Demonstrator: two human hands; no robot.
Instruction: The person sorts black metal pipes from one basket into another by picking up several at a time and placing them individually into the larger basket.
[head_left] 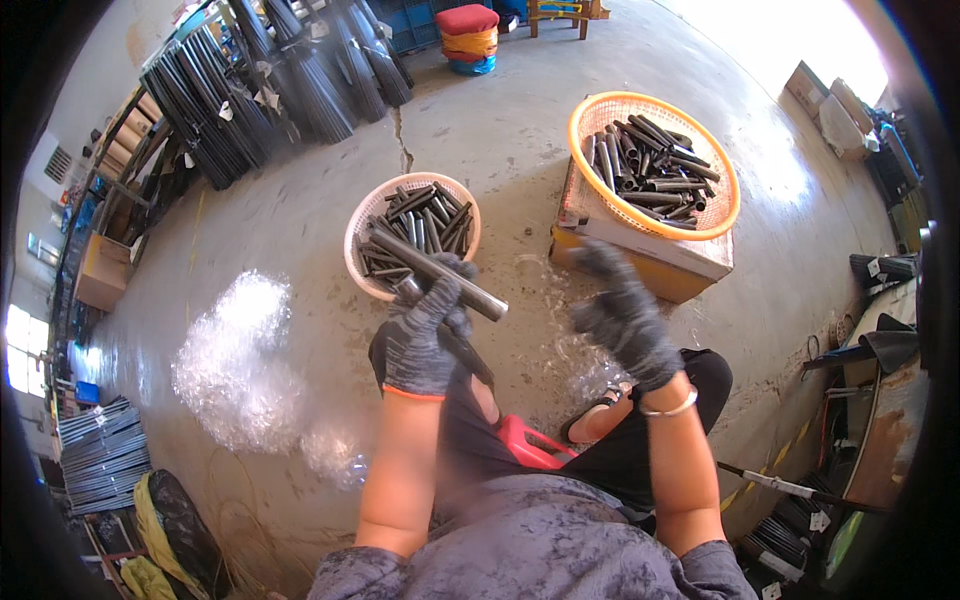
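My left hand (420,345), in a grey knit glove with an orange cuff, grips a dark metal tube (478,296). That tube slants across the near edge of a pale pink basket (353,245). Another tube end shows beside my fingers, and a dark length below my palm is partly hidden. Short dark tubes (430,215) fill the pink basket. My right hand (630,325), gloved alike and slightly blurred, is raised with fingers and thumb apart, holding nothing. It is nearest to the cardboard box (640,262) that bears an orange basket (735,190) of similar tubes.
Clear plastic film (240,370) lies in a heap on the floor to the left. Bundles of long dark tubes (215,125) lean at the back left. A red-topped stool (467,38) stands farther back. Workbench edge (885,420) is at right.
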